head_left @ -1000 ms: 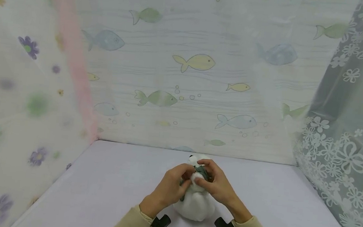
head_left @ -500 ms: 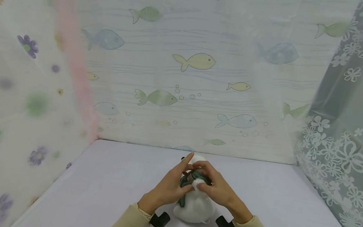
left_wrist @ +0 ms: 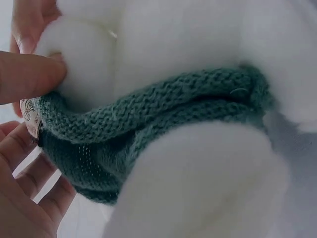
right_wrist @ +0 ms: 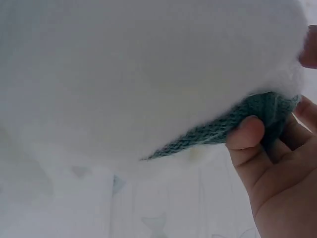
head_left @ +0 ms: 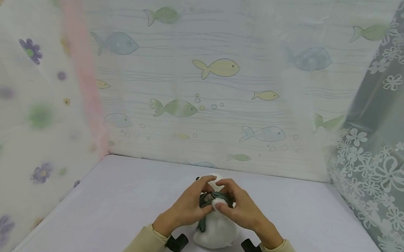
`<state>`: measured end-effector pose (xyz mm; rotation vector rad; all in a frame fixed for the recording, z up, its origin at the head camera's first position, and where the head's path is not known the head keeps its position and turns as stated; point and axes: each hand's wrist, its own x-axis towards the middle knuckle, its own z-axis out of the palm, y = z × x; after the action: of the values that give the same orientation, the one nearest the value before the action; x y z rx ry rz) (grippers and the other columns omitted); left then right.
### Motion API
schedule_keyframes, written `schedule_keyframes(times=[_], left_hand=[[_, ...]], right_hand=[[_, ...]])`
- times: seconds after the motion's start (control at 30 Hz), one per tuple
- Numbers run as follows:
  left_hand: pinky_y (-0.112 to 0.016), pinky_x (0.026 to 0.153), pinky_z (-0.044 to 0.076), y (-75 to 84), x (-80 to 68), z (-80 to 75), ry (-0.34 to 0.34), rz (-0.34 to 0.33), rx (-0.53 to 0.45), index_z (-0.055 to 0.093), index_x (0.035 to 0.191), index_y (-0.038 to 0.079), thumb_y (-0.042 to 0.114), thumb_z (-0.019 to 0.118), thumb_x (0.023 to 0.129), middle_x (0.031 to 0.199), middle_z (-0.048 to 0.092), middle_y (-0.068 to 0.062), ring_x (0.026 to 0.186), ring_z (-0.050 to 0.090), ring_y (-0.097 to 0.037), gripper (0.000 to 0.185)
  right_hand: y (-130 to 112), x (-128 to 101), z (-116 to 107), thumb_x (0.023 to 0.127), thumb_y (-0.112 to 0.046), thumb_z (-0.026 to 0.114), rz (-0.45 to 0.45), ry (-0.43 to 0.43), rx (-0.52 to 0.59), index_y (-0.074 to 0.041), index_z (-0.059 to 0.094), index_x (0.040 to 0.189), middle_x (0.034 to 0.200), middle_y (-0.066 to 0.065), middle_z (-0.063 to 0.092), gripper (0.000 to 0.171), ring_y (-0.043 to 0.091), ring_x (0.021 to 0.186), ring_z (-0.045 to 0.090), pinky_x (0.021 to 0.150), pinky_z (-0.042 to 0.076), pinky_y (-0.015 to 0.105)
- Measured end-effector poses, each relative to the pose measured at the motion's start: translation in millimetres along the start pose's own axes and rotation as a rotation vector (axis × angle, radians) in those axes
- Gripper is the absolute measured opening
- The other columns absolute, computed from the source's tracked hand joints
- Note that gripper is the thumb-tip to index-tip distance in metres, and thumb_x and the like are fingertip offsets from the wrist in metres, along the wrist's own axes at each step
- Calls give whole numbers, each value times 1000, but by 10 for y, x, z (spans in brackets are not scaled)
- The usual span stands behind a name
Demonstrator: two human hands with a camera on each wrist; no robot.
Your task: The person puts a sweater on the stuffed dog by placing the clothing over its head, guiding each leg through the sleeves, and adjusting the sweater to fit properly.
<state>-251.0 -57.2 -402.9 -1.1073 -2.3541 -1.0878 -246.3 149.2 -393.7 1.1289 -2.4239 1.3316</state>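
Note:
A white plush toy [head_left: 217, 233] sits on the white table, with a dark green knitted scarf [head_left: 202, 224] round its neck. My left hand [head_left: 185, 205] grips the scarf from the left; in the left wrist view its fingers [left_wrist: 37, 173] run behind the knit near a pale printed label [left_wrist: 30, 119]. From the right, my right hand [head_left: 248, 211] pinches the scarf, thumb [right_wrist: 246, 133] in front and fingers behind. Both hands partly hide the toy's head; a small black spot [head_left: 197, 178] on it shows at its left.
Black wrist mounts [head_left: 177, 243] hang under both sleeves. The white tabletop [head_left: 137, 200] ends at a fish-print curtain [head_left: 207, 142] behind. Flower-print curtains close off the left and right sides.
The toy's head has turned or shifted left. The label on the scarf has come into view in front. My left index finger, raised half a second ago, has bent down.

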Motion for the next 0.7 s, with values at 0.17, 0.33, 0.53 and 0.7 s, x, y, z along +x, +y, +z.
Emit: schedule_keyframes(times=[0.17, 0.33, 0.53, 0.7], left_hand=[[-29, 87, 47, -7, 8, 26, 14, 5, 1, 42, 130, 10, -1, 75, 78, 101, 56, 3, 96, 53, -9, 62], [-25, 79, 47, -14, -1, 58, 39, 19, 20, 45, 119, 8, -5, 74, 76, 98, 55, 3, 89, 52, -8, 53], [-23, 68, 42, -56, -6, 100, 143, 94, 93, 48, 110, 8, -7, 75, 71, 90, 54, 3, 79, 47, -8, 49], [-23, 66, 42, -83, -9, 101, 174, 101, 138, 50, 115, 8, -2, 76, 74, 92, 57, 2, 79, 47, -9, 50]], right_hand=[[-20, 12, 2, 88, -13, 70, -13, -7, -37, -9, 46, 126, 88, -1, 59, 45, 10, 74, 55, 61, 48, 28], [-215, 25, 9, 84, -3, 71, -17, 14, -41, 0, 48, 115, 86, 6, 59, 39, 14, 73, 57, 62, 49, 28], [-195, 30, 51, 82, 0, 73, -125, 93, -57, 0, 52, 109, 92, 7, 64, 34, 18, 77, 60, 63, 51, 28], [18, 27, 49, 85, 1, 69, -147, 124, -98, -5, 53, 117, 102, 3, 66, 37, 15, 89, 62, 69, 53, 30]])
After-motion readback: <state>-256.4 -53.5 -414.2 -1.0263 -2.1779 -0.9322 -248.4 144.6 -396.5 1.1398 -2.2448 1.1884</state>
